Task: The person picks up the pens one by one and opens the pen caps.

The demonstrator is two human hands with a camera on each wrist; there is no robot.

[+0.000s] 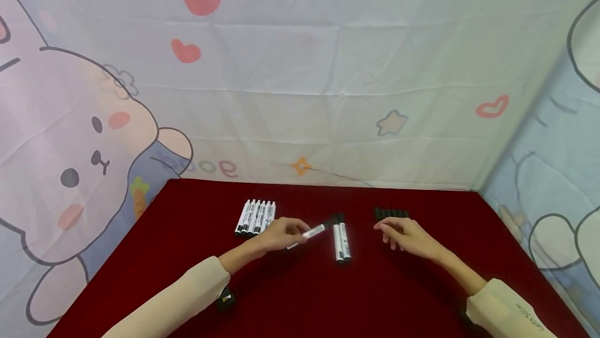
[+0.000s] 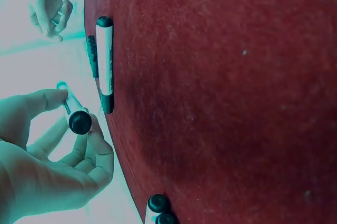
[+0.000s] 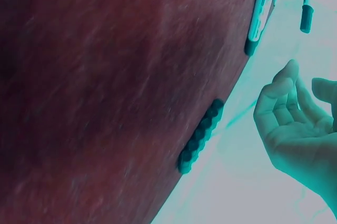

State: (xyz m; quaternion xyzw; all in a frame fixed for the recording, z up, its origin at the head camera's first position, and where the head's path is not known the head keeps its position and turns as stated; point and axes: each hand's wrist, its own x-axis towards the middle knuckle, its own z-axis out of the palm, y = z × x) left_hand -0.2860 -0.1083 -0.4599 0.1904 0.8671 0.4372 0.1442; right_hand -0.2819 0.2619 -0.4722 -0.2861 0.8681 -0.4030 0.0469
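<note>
A white marker with a black cap [image 3: 306, 19] is pinched between the thumb and fingers of my left hand [image 1: 283, 234]. It is held above the cloth, its capped end pointing right; the left wrist view looks at its black rear end [image 2: 80, 123]. My right hand [image 1: 409, 235] hovers with loosely bent fingers and nothing in them, just in front of a row of black caps [image 1: 392, 213]. Between the hands lie two capped white markers [image 1: 341, 241], side by side. Beyond the left hand is a row of several uncapped white markers [image 1: 254, 217], tips pointing away.
A dark red cloth [image 1: 290, 296] covers the table. Part of a small black object [image 1: 226, 298] shows beside the left sleeve; the sleeve hides the rest. A printed curtain [image 1: 337, 67] hangs behind the table's far edge.
</note>
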